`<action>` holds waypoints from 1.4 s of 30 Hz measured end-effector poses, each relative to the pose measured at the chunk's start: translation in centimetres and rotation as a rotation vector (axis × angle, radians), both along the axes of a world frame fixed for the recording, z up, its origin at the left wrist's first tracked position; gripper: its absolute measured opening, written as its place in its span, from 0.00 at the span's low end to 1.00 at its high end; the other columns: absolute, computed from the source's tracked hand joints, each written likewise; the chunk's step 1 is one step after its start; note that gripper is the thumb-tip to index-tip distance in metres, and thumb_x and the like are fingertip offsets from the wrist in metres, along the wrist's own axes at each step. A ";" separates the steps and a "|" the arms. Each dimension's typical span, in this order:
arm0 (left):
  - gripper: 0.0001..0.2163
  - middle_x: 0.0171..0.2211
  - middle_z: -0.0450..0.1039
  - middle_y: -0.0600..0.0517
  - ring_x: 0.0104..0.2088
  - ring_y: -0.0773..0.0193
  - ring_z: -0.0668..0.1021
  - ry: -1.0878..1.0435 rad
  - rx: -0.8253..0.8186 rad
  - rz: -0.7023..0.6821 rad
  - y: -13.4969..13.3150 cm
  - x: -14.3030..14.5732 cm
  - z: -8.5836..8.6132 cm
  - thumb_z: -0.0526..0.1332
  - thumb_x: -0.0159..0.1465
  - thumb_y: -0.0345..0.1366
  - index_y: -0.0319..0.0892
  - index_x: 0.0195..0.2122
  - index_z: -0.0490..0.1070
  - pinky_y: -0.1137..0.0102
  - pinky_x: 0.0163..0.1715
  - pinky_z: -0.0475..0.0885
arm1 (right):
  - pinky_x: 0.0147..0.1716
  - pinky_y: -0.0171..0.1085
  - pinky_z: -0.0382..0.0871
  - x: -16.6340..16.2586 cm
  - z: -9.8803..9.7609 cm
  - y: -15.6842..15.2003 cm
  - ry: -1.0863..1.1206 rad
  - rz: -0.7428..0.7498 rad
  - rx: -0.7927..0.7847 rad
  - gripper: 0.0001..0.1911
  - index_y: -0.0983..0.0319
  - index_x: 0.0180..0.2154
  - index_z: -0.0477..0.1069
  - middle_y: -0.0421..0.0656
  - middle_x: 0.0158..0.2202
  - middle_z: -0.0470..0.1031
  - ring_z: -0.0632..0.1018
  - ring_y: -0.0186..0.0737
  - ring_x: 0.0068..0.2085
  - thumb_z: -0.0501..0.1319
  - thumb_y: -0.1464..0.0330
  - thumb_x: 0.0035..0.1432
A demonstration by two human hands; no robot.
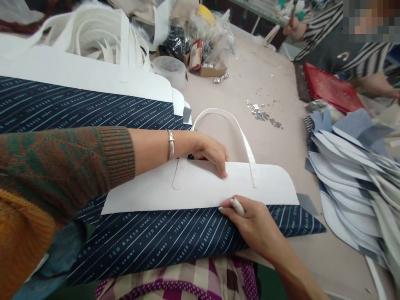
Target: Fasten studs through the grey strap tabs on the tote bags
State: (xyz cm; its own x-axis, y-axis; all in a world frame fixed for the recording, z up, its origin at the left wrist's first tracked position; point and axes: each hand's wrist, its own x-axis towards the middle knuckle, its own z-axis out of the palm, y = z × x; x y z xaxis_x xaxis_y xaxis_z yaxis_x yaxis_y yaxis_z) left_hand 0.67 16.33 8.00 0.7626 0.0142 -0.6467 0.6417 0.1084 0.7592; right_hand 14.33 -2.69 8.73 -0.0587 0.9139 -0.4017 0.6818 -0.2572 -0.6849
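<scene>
A white bag panel (pixel 146 192) with a looped white strap handle (pixel 226 111) lies in front of me, joined along its lower edge to navy striped printed fabric (pixel 150 237). At the panel's top edge, between the two strap ends, my left hand (pixel 212 152) grips it, thumb on the near face and other fingers hidden behind. My right hand (pixel 250 218) has its fingers pressed together on the seam between white and navy. A short white cylinder (pixel 238 207) shows among those fingers; whether it is a finger cover or a held item I cannot tell.
Stacked bags (pixel 84 71) with white handles stand at left. Behind are a tape roll (pixel 170 71), plastic bags and a small carton (pixel 213 71). Silver bits (pixel 262 114) lie scattered. White and blue-grey pieces (pixel 346 187) pile at right. A co-worker (pixel 334 54) sits opposite.
</scene>
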 end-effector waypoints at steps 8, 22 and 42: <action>0.11 0.28 0.79 0.49 0.34 0.53 0.79 0.041 -0.217 -0.116 0.1 -0.1 -1.0 0.70 0.47 0.38 0.41 0.31 0.77 0.60 0.36 0.76 | 0.35 0.36 0.67 -0.2 -0.2 0.3 -0.062 0.019 0.006 0.08 0.59 0.32 0.76 0.40 0.31 0.79 0.78 0.39 0.33 0.60 0.65 0.59; 0.14 0.30 0.79 0.46 0.33 0.51 0.79 -0.031 -0.221 -0.089 -1.0 -0.7 -1.6 0.67 0.48 0.39 0.39 0.36 0.78 0.57 0.36 0.76 | 0.26 0.34 0.57 -0.3 -0.3 1.0 -0.240 0.124 0.035 0.10 0.58 0.28 0.59 0.37 0.23 0.71 0.71 0.36 0.25 0.59 0.66 0.59; 0.16 0.29 0.79 0.46 0.29 0.56 0.79 -0.094 -0.279 0.092 -2.5 -2.4 -1.6 0.67 0.53 0.40 0.34 0.39 0.75 0.60 0.34 0.77 | 0.27 0.32 0.58 0.0 -1.3 0.3 -0.184 0.029 0.139 0.13 0.58 0.27 0.58 0.36 0.23 0.68 0.69 0.34 0.24 0.62 0.65 0.59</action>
State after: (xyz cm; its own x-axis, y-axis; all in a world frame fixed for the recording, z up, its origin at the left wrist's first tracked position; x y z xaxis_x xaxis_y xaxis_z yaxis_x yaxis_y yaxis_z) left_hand -1.78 13.79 6.43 0.8230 -0.0817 -0.5621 0.5479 0.3754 0.7476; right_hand 14.34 -2.39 7.41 -0.0234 0.9603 -0.2781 0.8045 -0.1471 -0.5755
